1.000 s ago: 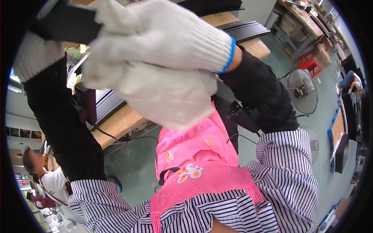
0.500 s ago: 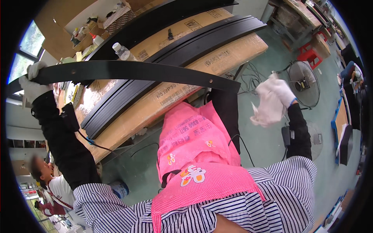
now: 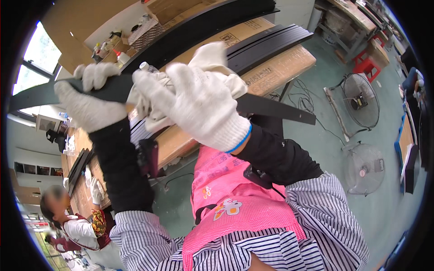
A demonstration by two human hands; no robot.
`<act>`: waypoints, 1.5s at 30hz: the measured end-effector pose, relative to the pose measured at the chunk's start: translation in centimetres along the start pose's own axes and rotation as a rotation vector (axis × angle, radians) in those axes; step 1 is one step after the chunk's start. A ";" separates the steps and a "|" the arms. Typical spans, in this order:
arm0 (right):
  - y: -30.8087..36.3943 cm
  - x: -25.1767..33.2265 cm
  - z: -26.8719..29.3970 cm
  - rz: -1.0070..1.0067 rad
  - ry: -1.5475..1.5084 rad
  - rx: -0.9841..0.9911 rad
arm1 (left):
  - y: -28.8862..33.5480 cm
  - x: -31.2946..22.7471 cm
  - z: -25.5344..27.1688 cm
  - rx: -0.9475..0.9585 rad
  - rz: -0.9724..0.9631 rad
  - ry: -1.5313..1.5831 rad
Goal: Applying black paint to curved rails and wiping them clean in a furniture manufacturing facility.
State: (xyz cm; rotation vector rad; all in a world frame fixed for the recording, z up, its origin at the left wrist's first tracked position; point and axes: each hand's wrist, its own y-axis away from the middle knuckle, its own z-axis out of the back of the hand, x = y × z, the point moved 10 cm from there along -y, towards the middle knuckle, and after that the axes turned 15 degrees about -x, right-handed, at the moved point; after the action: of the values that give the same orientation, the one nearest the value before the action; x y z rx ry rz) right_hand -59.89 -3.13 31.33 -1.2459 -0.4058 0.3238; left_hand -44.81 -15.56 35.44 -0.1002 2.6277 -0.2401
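Observation:
Both my hands wear white knit gloves. My left hand (image 3: pixel 92 97) is wrapped round a long flat black strip (image 3: pixel 275 108) with holes, holding it up across the workbench. My right hand (image 3: pixel 194 101) presses a crumpled white cloth (image 3: pixel 212 58) onto the strip, just right of my left hand. The cloth bunches above and below the strip and hides its middle. Beyond lie stacked black grooved profiles (image 3: pixel 271 45) on a brown cardboard-covered bench (image 3: pixel 285 63).
A capped clear bottle (image 3: pixel 147 67) stands behind the strip, partly hidden. Farther back are a long black profile (image 3: pixel 199 36) and a box of bottles (image 3: pixel 120 47). Fans (image 3: pixel 359 99) and cables (image 3: pixel 298 97) are on the floor at right. Another gloved person (image 3: pixel 81 228) works at left.
My right hand has swung in from the right with the cloth and now meets the strip. My left hand, with the strip, has shifted right and a little lower.

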 end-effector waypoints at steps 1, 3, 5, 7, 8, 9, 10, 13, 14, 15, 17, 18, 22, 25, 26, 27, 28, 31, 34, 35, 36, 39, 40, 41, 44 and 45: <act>0.3 0.1 -0.5 -0.013 0.041 0.068 | 0.9 -0.4 0.2 -0.028 0.011 0.008; 1.0 -0.1 0.7 -0.040 0.010 0.114 | 1.8 -0.3 0.5 0.024 0.063 -0.037; 2.2 -0.9 2.3 0.094 0.201 0.051 | 2.3 1.0 0.6 0.028 0.120 -0.032; 3.9 -2.9 4.8 0.070 0.197 0.070 | 2.1 1.2 0.9 0.021 0.161 -0.027; 4.8 -3.8 6.1 0.118 0.197 0.044 | 1.9 0.0 1.2 -0.004 0.164 -0.029; 5.9 -5.1 7.5 0.165 0.213 0.018 | 1.7 -0.5 1.3 -0.022 0.181 -0.024; 7.6 -6.4 8.6 0.217 0.241 0.026 | 1.9 -0.9 1.6 -0.070 0.156 -0.006; 10.8 -10.2 12.2 0.218 0.300 0.128 | 1.4 -1.3 3.1 -0.049 0.178 0.017; 12.0 -11.6 13.5 0.223 0.302 0.162 | 1.1 -1.0 3.2 -0.030 0.216 0.063; 13.1 -12.8 14.8 0.228 0.305 0.197 | 0.8 -1.2 3.7 -0.035 0.219 0.068; 15.3 -15.2 16.9 0.223 0.316 0.216 | 0.2 -1.7 4.9 -0.024 0.218 0.046; 16.5 -16.5 17.6 0.215 0.330 0.229 | 0.0 -2.2 5.9 -0.090 0.200 0.040; 23.5 -23.2 19.5 0.098 0.302 0.258 | 0.8 -1.4 7.4 -0.164 0.112 -0.020; 26.4 -28.1 19.4 -0.023 0.299 0.324 | 0.5 -1.3 7.0 -0.076 0.070 -0.015; 26.6 -30.1 19.3 -0.121 0.418 0.405 | -0.7 -3.8 7.8 -0.046 0.058 -0.043; 27.9 -32.1 21.5 -0.116 0.427 0.412 | -2.1 -7.1 9.1 -0.101 -0.019 -0.102; 29.9 -37.4 25.3 -0.364 0.326 0.273 | -2.6 -11.5 9.9 -0.099 0.048 -0.032; 29.4 -46.2 29.7 -0.894 0.152 -0.260 | -2.4 -17.9 13.7 -0.114 -0.111 -0.142; 19.3 -44.0 22.8 -0.911 0.485 -0.257 | 1.4 -18.2 14.2 -0.208 -0.333 -0.262; 16.1 -44.8 21.4 -0.863 0.332 -0.322 | 1.6 -18.2 15.3 -0.245 -0.338 -0.276; 13.2 -45.4 19.7 -0.812 0.166 -0.376 | 2.5 -17.6 15.1 -0.176 -0.299 -0.209; 6.7 -39.6 12.3 -0.902 -0.011 -0.511 | 7.3 -19.2 14.6 -0.177 -0.376 -0.192; 5.1 -40.3 11.6 -0.818 -0.176 -0.615 | 7.9 -19.1 15.1 -0.174 -0.358 -0.161; 3.9 -40.0 9.8 -0.767 -0.264 -0.662 | 8.8 -19.0 14.9 -0.175 -0.349 -0.154; 1.8 -42.7 5.0 -0.588 -0.380 -0.575 | 10.7 -17.9 17.0 -0.172 -0.339 -0.149; 2.2 -45.9 2.6 -0.608 -0.524 -0.531 | 11.3 -17.9 17.6 -0.173 -0.328 -0.121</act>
State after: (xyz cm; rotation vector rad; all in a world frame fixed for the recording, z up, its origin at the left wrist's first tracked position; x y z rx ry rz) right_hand -101.75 -21.01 24.39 -1.4675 -1.3547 0.0044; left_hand -20.93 -5.04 26.59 -0.5879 2.4951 -0.1119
